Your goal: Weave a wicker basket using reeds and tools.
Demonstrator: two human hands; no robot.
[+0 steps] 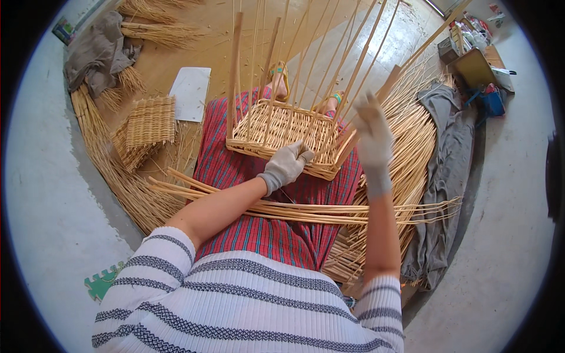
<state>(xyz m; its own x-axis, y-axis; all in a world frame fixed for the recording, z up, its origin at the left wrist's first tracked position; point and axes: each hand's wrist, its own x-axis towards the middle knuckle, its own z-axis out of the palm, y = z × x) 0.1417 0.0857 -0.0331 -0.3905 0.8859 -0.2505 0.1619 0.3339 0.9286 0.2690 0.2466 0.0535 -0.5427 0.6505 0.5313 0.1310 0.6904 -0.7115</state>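
Observation:
A partly woven wicker basket [289, 125] rests on the red checked cloth [265, 242] over my lap. Its flat base is woven, and thin rods and thicker wooden posts [234, 76] stand up from its edges. My left hand [285, 165], in a pale work glove, grips the basket's near edge right of its middle. My gloved right hand [374, 132] is raised beside the basket's right side. Motion blurs its fingers, so whether it holds a rod cannot be made out. Several loose willow rods [312, 212] lie across my lap below the basket.
A big heap of rods [406, 153] lies at my right beside a grey cloth [450, 159]. On the left are more rods [100, 141], a finished woven piece [151, 120] and a white sheet [191, 93]. Another grey cloth [101, 54] covers rods at the far left.

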